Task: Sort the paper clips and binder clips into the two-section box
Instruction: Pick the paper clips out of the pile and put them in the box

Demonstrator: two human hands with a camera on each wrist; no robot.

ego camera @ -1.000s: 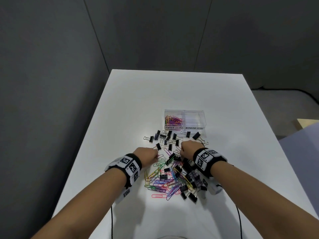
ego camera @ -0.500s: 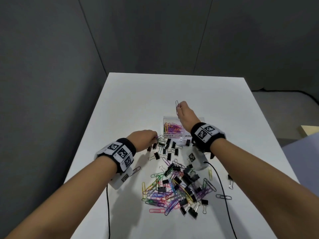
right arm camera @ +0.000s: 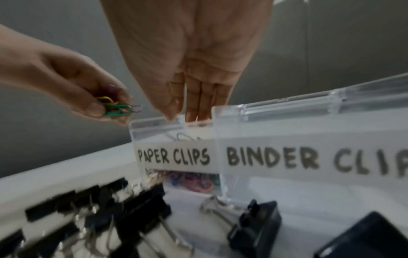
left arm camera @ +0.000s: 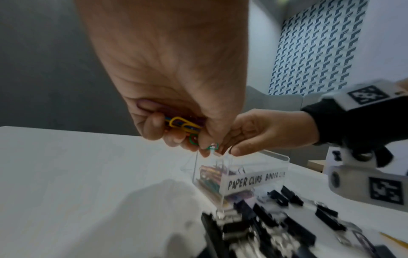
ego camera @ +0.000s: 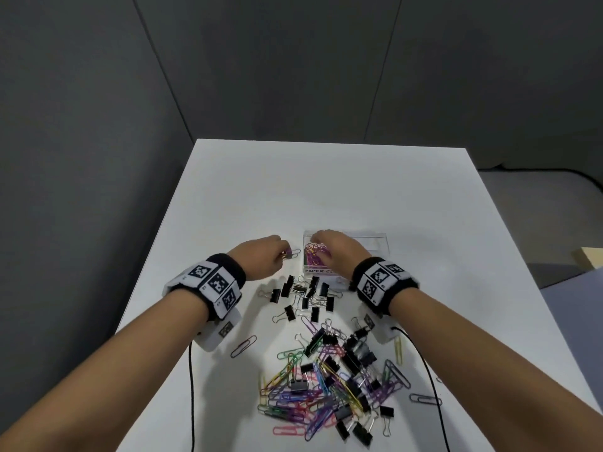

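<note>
Paper clips headed for the box

Left hand [left arm camera: 167, 97] pinches light, slippery paper clips [right arm camera: 114, 107]; right hand [right arm camera: 189, 73], fingers straight, empty, reaches over the two-section box [ego camera: 378, 238].

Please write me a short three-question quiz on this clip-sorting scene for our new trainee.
1. True or false: the section of the box labelled BINDER CLIPS already holds several binder clips.
2. What does the left hand hold? A) one binder clip B) a bunch of coloured paper clips C) nothing
3. Fill in: the fingers of the right hand point down over the section labelled ____ CLIPS.

Key:
1. False; it looks empty, and the black binder clips lie on the table.
2. B
3. PAPER
</note>
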